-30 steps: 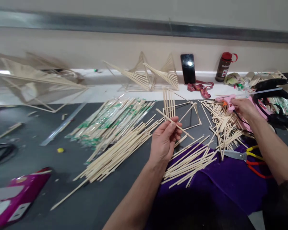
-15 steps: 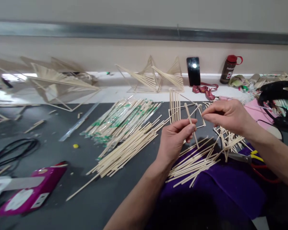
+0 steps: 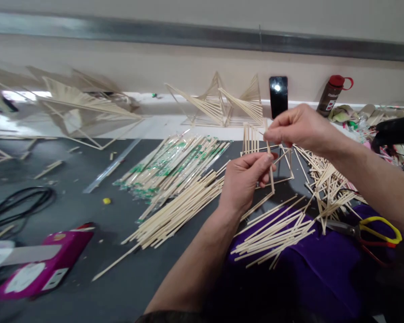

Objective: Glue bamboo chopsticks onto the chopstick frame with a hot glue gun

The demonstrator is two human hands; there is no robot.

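Observation:
My left hand (image 3: 244, 181) pinches a thin wooden stick (image 3: 272, 185) between thumb and fingers, holding it nearly upright. At the stick's upper end is my right hand (image 3: 294, 128), its thumb and forefinger pressed together. A tiny thin tip pokes out from those fingers; I cannot make out what it is. Behind the hands stands a small stick frame (image 3: 292, 163), partly hidden by them. Several loose sticks (image 3: 272, 242) lie on purple cloth (image 3: 323, 273) below. Scissors (image 3: 352, 229) with yellow and red handles rest to the right.
A bundle of bare sticks (image 3: 178, 211) and wrapped chopsticks (image 3: 175, 166) lie left of my hands. Short stick pieces (image 3: 326, 179) are heaped at right. Stick models (image 3: 218, 105), a phone (image 3: 278, 94) and a bottle (image 3: 330, 96) stand by the wall. A magenta device (image 3: 50, 264) sits far left.
My right hand has moved left and up, to the top of the stick in my left hand. The stick now stands more upright. The view has shifted slightly.

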